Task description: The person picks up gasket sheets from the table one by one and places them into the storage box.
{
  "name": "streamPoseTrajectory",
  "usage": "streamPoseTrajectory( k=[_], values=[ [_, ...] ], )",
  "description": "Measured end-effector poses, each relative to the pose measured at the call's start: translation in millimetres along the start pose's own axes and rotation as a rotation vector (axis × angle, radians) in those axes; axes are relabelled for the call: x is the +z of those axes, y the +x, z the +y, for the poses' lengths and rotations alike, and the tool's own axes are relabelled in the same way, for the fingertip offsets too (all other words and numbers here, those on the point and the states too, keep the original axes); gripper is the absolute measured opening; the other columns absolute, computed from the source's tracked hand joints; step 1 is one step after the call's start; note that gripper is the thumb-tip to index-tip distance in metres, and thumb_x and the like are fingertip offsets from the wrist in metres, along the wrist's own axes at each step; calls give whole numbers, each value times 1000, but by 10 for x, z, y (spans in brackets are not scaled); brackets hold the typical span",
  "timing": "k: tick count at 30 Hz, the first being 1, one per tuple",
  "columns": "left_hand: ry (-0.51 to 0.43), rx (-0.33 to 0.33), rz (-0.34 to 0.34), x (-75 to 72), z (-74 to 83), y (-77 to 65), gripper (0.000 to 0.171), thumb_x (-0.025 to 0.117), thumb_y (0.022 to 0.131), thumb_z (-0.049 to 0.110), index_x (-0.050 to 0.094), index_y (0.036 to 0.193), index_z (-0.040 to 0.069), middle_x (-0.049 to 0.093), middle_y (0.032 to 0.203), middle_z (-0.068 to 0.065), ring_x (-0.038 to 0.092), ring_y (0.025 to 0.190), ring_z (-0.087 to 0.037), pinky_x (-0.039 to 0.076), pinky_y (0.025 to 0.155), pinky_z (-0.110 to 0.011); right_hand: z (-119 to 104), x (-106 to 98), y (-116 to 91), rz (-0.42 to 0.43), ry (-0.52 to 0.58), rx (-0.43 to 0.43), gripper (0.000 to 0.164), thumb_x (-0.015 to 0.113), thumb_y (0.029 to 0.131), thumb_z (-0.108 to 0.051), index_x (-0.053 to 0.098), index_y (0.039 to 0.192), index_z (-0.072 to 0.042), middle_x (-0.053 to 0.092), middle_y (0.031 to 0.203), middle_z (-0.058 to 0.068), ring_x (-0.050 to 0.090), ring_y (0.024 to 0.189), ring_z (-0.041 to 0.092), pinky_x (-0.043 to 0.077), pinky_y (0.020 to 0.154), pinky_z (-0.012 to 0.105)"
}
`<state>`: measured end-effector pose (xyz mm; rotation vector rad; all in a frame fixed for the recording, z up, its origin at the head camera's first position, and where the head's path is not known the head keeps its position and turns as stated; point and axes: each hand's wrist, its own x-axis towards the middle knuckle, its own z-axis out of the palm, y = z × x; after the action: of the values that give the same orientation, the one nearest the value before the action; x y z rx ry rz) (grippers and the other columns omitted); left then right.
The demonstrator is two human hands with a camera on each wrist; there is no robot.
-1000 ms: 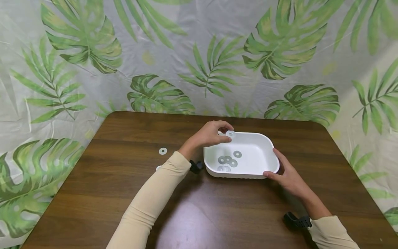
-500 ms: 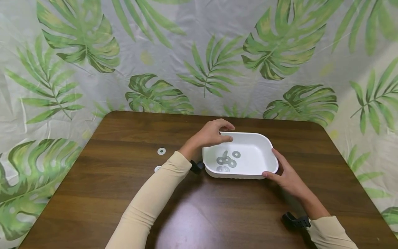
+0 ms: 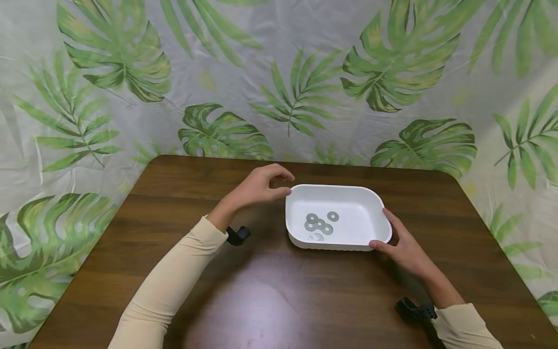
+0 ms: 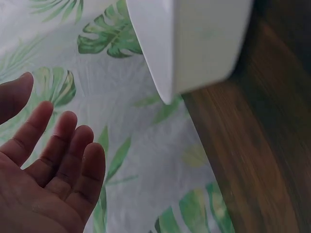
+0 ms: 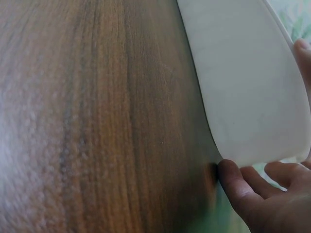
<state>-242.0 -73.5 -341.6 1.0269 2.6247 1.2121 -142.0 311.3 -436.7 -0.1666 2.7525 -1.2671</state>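
Note:
A white plastic bin (image 3: 357, 218) with rounded corners stands right of the table's middle. Several grey flat washers (image 3: 323, 230) lie in its left half, some overlapping; paler ones are near its front wall. My left hand (image 3: 257, 186) is just outside the bin's back left corner, thumb and fingers apart and nothing between them. The left wrist view shows that palm (image 4: 39, 204) with fingers loosely bent, away from the bin's side (image 4: 209, 43). My right hand (image 3: 405, 249) grips the bin's right end, thumb at the front rim and fingers round the side.
The brown wooden table (image 3: 279, 300) reaches back to a leaf-printed cloth (image 3: 305, 29). A dark band (image 3: 239, 236) is on the left wrist and another (image 3: 416, 309) on the right. The left forearm covers part of the table's left side.
My left hand let a washer drop into the bin, then moved left out over the rim. Two washers on the table at left are now hidden behind that arm. The right hand stayed put.

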Motion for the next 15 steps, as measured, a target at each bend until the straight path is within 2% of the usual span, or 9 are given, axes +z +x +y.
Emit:
streamPoseTrajectory(
  k=[1, 3, 5, 7, 8, 15],
  values=[
    [4, 2, 4, -28, -21, -46, 29, 69, 93, 18, 66, 120, 8, 64, 126, -9, 59, 122, -26, 53, 98, -44, 4, -3, -3, 1, -11, -4, 99, 73, 91, -27, 5, 160, -8, 17, 161, 28, 37, 138, 48, 44, 102, 18],
    [-1, -4, 11, -81, -64, -143, 29, 69, 92, 18, 66, 120, 8, 64, 125, -9, 58, 121, -27, 53, 97, -47, 8, -5, -7, 2, -20, -11, 99, 73, 91, -27, 5, 160, -7, 18, 161, 28, 38, 137, 47, 45, 101, 17],
    [0, -16, 15, -130, -100, -240, 29, 70, 92, 18, 66, 120, 9, 64, 125, -8, 59, 120, -29, 54, 95, -48, 5, -3, -6, 2, -17, -15, 99, 73, 90, -27, 5, 160, -7, 17, 161, 29, 36, 138, 48, 45, 110, 39],
    [13, -24, 17, -167, -141, -334, 29, 70, 92, 17, 66, 119, 9, 65, 124, -9, 59, 119, -28, 55, 94, -48, 1, -3, -5, 2, -12, -11, 100, 73, 90, -27, 5, 160, -7, 17, 161, 29, 34, 139, 49, 36, 111, 62],
    [21, -30, 15, -183, -160, -380, 29, 71, 91, 17, 66, 119, 9, 65, 124, -9, 59, 119, -28, 56, 93, -48, 0, -3, -3, 2, -4, -9, 100, 74, 90, -27, 4, 160, -7, 16, 161, 29, 33, 140, 50, 32, 109, 68],
    [66, -63, 8, -267, -305, -656, 28, 70, 92, 15, 66, 119, 9, 66, 123, -11, 60, 119, -31, 56, 92, -46, 5, -8, 4, -2, 6, 6, 102, 74, 90, -27, 3, 160, -6, 15, 161, 29, 33, 139, 51, 31, 109, 69]
  ],
)
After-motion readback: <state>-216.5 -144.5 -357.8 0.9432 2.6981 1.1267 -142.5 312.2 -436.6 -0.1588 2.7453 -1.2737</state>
